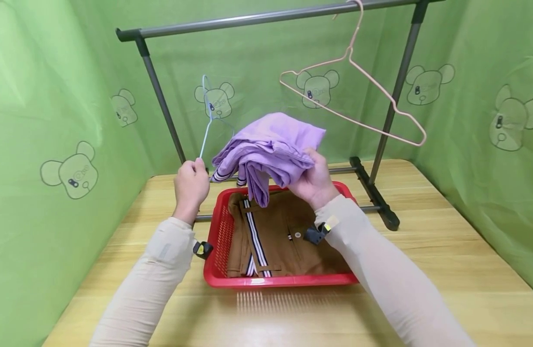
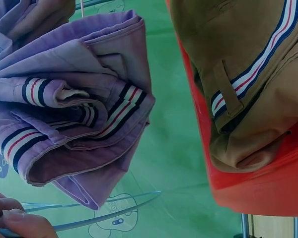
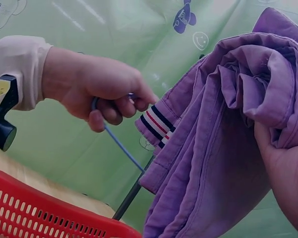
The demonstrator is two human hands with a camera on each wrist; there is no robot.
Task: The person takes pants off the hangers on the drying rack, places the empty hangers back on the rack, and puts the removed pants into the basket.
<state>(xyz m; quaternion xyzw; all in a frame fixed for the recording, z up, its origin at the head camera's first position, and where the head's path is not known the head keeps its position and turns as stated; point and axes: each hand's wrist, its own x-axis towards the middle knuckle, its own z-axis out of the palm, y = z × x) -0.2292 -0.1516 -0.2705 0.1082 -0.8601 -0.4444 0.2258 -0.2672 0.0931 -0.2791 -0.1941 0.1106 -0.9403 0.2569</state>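
Observation:
My left hand [image 1: 191, 185] grips a light blue wire hanger [image 1: 206, 135], its hook pointing up. In the right wrist view, the fingers curl round the blue wire. My right hand [image 1: 315, 180] holds a bundle of folded purple trousers [image 1: 275, 144] at their right side, thumb on top. The trousers sag over the basket, and dark-white-red striped trim [image 2: 120, 116] shows along their layered edges. Below lie brown trousers [image 1: 275, 226] with a striped band and belt loops, inside a red plastic basket [image 1: 283, 281]. Part of the hanger is hidden behind the purple cloth.
A grey metal clothes rack [image 1: 253, 19] stands behind the basket. From its bar, at the right, hangs a pink hanger [image 1: 379, 89]. The wooden table [image 1: 444, 270] is enclosed by a green curtain [image 1: 32, 120] printed with bear heads.

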